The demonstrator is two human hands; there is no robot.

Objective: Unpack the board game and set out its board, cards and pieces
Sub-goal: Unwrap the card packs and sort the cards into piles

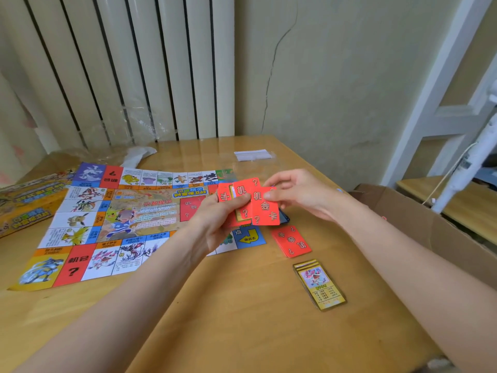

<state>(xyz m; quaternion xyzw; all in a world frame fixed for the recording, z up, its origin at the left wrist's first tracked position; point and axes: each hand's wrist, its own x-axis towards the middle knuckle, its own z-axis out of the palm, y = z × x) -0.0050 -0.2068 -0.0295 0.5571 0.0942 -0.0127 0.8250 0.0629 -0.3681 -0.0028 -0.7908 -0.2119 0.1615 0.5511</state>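
Left hand (215,216): centre of the frame, fingers curled round a fan of red cards (242,203), thumb on top.
Right hand (298,192): just right of the fan, thumb and fingertips pinching the frontmost red card (265,208).
Board (113,219): unfolded flat on the tabletop (242,319), left of centre.
Red pile (291,240): on the tabletop, just right of the board's lower corner.
Yellow pile (320,285): below the red pile, lower right.
Box (24,200): left edge.

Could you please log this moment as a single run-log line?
phase: sorting cards | left hand: holds fanned red cards | right hand: pinches one | table: board unfolded, red pile, yellow pile
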